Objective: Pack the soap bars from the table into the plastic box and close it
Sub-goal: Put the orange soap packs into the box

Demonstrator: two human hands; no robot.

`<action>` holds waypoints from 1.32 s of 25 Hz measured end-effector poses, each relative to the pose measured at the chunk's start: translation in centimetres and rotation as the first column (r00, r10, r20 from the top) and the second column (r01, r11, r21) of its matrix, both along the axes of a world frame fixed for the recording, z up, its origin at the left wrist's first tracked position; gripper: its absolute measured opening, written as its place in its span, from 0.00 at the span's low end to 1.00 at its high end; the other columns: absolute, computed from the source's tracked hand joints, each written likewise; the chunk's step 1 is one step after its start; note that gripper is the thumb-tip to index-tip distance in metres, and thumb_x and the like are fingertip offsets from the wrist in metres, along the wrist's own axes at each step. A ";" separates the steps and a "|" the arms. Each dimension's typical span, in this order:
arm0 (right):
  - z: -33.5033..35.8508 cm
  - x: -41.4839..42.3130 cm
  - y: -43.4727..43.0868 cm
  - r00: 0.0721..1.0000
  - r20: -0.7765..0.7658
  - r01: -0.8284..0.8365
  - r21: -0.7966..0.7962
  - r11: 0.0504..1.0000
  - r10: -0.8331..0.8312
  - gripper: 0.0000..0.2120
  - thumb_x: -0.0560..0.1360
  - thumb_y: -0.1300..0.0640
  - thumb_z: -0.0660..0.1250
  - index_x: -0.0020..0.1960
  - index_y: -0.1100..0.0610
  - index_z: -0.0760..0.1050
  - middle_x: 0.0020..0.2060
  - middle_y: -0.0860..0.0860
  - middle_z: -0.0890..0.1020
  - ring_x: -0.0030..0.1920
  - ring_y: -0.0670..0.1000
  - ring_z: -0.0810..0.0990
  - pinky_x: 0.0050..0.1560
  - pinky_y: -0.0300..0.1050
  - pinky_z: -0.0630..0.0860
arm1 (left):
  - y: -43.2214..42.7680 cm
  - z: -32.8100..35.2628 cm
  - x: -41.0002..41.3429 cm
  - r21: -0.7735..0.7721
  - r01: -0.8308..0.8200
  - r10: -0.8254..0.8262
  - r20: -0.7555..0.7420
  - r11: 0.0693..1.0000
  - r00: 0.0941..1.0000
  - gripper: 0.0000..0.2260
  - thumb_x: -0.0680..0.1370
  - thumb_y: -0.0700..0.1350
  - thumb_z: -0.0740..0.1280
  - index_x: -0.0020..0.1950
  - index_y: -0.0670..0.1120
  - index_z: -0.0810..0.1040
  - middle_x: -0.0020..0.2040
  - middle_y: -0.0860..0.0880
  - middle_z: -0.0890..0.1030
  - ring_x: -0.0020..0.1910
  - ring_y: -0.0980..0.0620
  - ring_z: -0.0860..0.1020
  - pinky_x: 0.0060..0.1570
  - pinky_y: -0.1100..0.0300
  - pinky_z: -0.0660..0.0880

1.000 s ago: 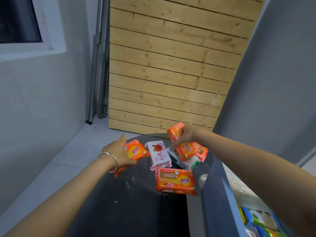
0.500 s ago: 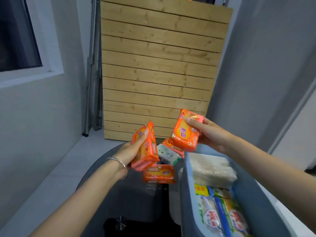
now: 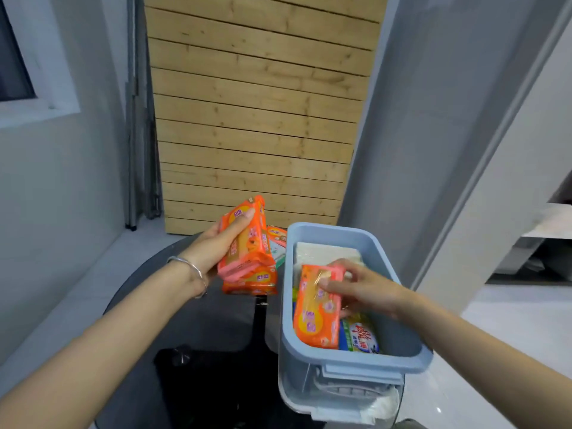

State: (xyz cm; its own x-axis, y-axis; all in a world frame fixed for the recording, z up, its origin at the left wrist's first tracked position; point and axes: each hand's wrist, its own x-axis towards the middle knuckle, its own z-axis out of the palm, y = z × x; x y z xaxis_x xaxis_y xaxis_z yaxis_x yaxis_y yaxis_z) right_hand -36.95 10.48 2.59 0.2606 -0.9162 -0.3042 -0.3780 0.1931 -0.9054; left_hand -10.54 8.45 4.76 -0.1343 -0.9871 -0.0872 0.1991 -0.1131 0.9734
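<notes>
My left hand (image 3: pixel 213 247) grips an orange soap pack (image 3: pixel 247 243) above the dark round table (image 3: pixel 185 320), left of the blue plastic box (image 3: pixel 349 360). Inside the box my right hand (image 3: pixel 359 287) holds a second orange soap pack (image 3: pixel 317 308) on edge against the left wall. Beneath it lie a blue-and-white soap pack (image 3: pixel 360 337) and a white pack (image 3: pixel 325 252) at the far end. One orange soap pack (image 3: pixel 250 281) lies on the table under my left hand, and a white-and-green one (image 3: pixel 277 243) lies behind it.
A wooden slat panel (image 3: pixel 257 119) leans against the wall behind the table. Grey walls stand left and right. The box's latch and lid part (image 3: pixel 353 394) hang at its near end. White floor (image 3: pixel 495 351) lies to the right.
My right hand has carried its orange soap pack from above the table down into the box. My left hand has lifted its pack slightly and moved it toward the box. The view has shifted right.
</notes>
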 end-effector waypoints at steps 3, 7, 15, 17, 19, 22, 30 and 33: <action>-0.7 0.6 0.2 0.982 -0.107 -0.152 0.042 0.987 0.156 0.19 0.73 0.53 0.71 0.59 0.58 0.71 0.50 0.51 0.85 0.47 0.48 0.86 0.46 0.44 0.83 | 0.2 0.2 -1.1 -0.004 0.011 -0.011 0.022 1.000 1.000 0.37 0.53 0.65 0.73 0.58 0.51 0.75 0.43 0.47 0.87 0.40 0.49 0.85 0.35 0.57 0.80; -1.0 0.0 -0.1 0.889 -0.396 -0.297 -0.114 0.948 0.230 0.19 0.72 0.48 0.71 0.56 0.59 0.79 0.53 0.52 0.85 0.53 0.50 0.84 0.56 0.45 0.80 | 0.5 0.2 -2.6 -0.001 0.037 -0.037 0.012 0.999 0.999 0.37 0.54 0.63 0.73 0.60 0.51 0.75 0.51 0.44 0.85 0.46 0.46 0.84 0.42 0.53 0.81; 0.1 -1.8 -1.5 0.950 -0.272 0.008 -0.480 0.877 -0.157 0.11 0.80 0.55 0.59 0.52 0.56 0.80 0.44 0.49 0.82 0.45 0.47 0.79 0.47 0.32 0.73 | 0.0 0.2 -6.3 -0.035 0.041 -0.035 0.160 0.999 0.987 0.17 0.69 0.55 0.71 0.52 0.49 0.73 0.42 0.48 0.83 0.36 0.52 0.83 0.40 0.56 0.82; 0.8 -4.0 -2.3 0.896 -0.056 0.296 -0.666 0.684 -0.441 0.09 0.79 0.60 0.60 0.52 0.58 0.79 0.44 0.50 0.81 0.45 0.48 0.79 0.47 0.33 0.73 | -0.2 0.2 -7.7 -0.060 0.088 -0.071 0.247 0.994 0.967 0.17 0.69 0.55 0.72 0.52 0.50 0.72 0.43 0.48 0.83 0.41 0.51 0.83 0.47 0.53 0.81; 0.6 -5.4 -3.1 0.848 0.136 0.481 -0.605 0.635 -0.512 0.08 0.78 0.62 0.60 0.50 0.59 0.78 0.42 0.50 0.81 0.45 0.50 0.78 0.44 0.31 0.75 | -0.2 -0.2 -9.8 -0.045 0.161 -0.140 0.308 0.986 0.941 0.17 0.69 0.54 0.72 0.53 0.50 0.71 0.43 0.49 0.83 0.41 0.52 0.82 0.44 0.58 0.81; -0.9 -5.3 -3.9 0.805 0.253 0.587 -0.466 0.662 -0.536 0.07 0.78 0.63 0.61 0.50 0.59 0.77 0.42 0.51 0.80 0.46 0.49 0.76 0.40 0.27 0.73 | 0.2 -1.2 -13.1 0.024 0.235 -0.228 0.350 0.972 0.909 0.11 0.72 0.51 0.71 0.46 0.49 0.70 0.39 0.50 0.81 0.35 0.56 0.80 0.36 0.59 0.80; -2.4 -5.1 -4.1 0.897 0.041 0.379 -0.586 0.716 -0.441 0.03 0.77 0.53 0.63 0.46 0.48 0.76 0.51 0.50 0.79 0.57 0.51 0.75 0.60 0.45 0.72 | -0.1 -3.4 -15.5 -0.005 0.529 -0.299 0.820 0.849 0.488 0.16 0.75 0.56 0.64 0.56 0.47 0.74 0.55 0.45 0.81 0.53 0.48 0.78 0.54 0.53 0.76; -2.3 -5.1 -3.9 0.899 0.033 0.365 -0.606 0.706 -0.437 0.03 0.76 0.52 0.65 0.44 0.48 0.76 0.48 0.48 0.79 0.59 0.52 0.74 0.62 0.47 0.71 | -0.7 -3.5 -14.6 -0.005 0.656 -0.163 0.967 0.755 0.195 0.18 0.75 0.60 0.61 0.58 0.52 0.77 0.57 0.47 0.79 0.58 0.48 0.72 0.60 0.52 0.71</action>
State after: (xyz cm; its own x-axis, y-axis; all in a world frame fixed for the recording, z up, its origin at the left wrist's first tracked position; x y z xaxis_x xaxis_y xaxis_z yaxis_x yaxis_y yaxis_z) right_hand -42.00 6.54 0.28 -0.1740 -0.9306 0.3221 -0.4881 -0.2025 -0.8490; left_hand -25.12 7.78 1.27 -0.6099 -0.7787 -0.1468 -0.7453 0.5007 0.4403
